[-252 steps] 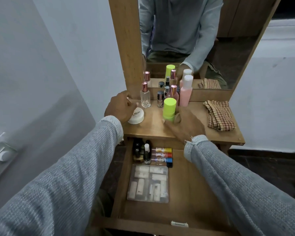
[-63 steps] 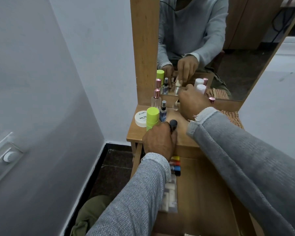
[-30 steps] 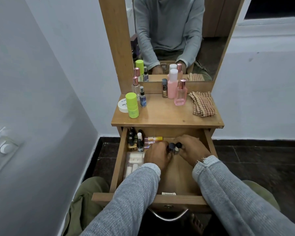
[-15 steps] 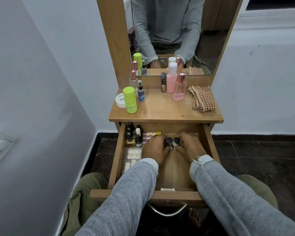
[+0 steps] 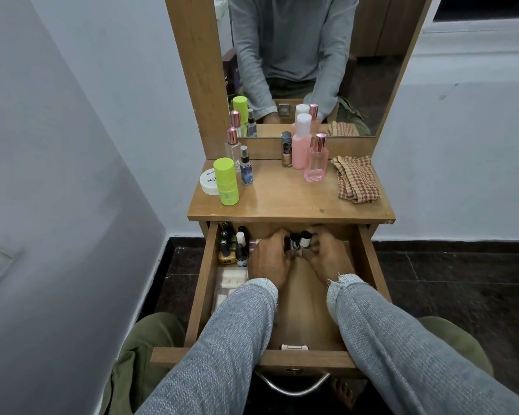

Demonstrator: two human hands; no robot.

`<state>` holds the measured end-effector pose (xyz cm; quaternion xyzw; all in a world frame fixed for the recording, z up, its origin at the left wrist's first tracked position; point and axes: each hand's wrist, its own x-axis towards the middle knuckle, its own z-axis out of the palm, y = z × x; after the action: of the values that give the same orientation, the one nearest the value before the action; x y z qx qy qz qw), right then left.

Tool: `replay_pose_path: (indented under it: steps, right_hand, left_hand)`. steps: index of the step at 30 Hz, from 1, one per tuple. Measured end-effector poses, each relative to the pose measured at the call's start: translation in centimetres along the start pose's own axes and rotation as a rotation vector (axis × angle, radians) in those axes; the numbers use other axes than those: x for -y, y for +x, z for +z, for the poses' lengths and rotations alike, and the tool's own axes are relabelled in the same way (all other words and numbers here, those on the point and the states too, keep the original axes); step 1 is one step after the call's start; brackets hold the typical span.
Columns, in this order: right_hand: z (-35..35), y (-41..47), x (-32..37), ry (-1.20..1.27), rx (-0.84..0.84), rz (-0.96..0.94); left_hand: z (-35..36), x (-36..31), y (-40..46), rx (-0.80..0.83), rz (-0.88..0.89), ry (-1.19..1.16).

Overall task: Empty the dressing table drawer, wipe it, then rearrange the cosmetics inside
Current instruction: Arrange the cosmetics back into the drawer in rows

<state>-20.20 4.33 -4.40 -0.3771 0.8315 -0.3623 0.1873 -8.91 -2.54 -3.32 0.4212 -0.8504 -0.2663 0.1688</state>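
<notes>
Two small dark-capped glass bottles point(image 5: 299, 241) stand upright at the rear of the open wooden drawer point(image 5: 203, 283), one cap black, one white-banded. Left hand point(image 5: 268, 259) and right hand point(image 5: 327, 255) curl around them, one each side, below the table point(image 5: 285, 202).

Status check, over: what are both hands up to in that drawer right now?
Left hand and right hand both grip small dark-capped bottles at the drawer back. Seven containers wait on tabletop. Nothing blocking.
</notes>
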Motion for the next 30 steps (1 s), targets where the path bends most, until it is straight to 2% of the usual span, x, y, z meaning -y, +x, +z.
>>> replay_pose_path:
  steps: [30]
  right_hand:
    - [1.6, 1.3, -0.7, 0.092, -0.103, 0.026]
  left_hand:
    - [0.7, -0.1, 1.9, -0.046, -0.147, 0.156]
